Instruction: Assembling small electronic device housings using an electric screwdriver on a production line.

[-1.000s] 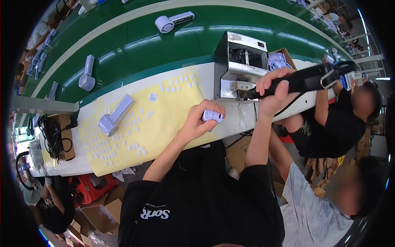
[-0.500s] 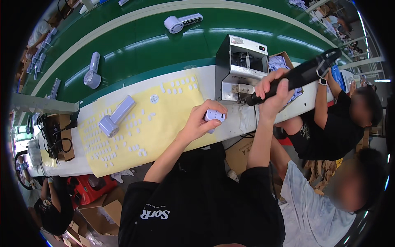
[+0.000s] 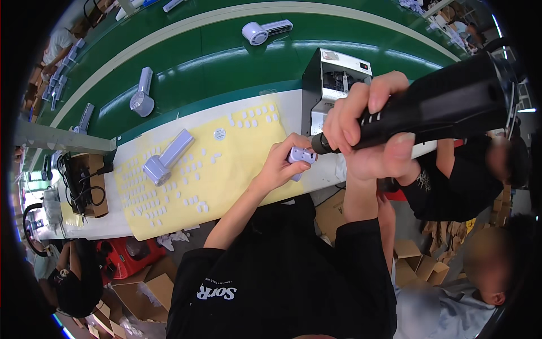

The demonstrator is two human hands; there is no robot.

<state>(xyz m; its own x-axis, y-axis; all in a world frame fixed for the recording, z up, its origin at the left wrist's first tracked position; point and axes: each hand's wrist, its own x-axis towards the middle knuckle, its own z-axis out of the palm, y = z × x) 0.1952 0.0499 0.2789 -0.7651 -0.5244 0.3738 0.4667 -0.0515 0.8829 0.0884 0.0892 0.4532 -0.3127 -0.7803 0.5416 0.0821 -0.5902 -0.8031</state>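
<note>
My left hand [image 3: 280,164] is closed around a lavender handheld fan [image 3: 301,156], its end with small holes facing right. In my right hand [image 3: 367,127], fingers wrapped around the barrel, is a black electric screwdriver [image 3: 446,99]. Its tip meets the end of the fan, or sits just beside it; my fingers partly hide the spot. Behind my right hand stands a metal screw feeder [image 3: 342,59], its lower front covered by that hand. Another lavender fan [image 3: 164,164] lies on the yellow sheet [image 3: 226,181] to the left.
Small white pieces [image 3: 141,195] lie in rows on the sheet. More fans, one of them [image 3: 142,93] at left, rest on the green conveyor [image 3: 209,62] beyond the table. A cardboard box [image 3: 93,186] with black cables stands at the left end. Co-workers sit close on my right.
My right hand has brought the screwdriver away from the screw feeder and up against the end of the fan. My left hand keeps its hold on the fan.
</note>
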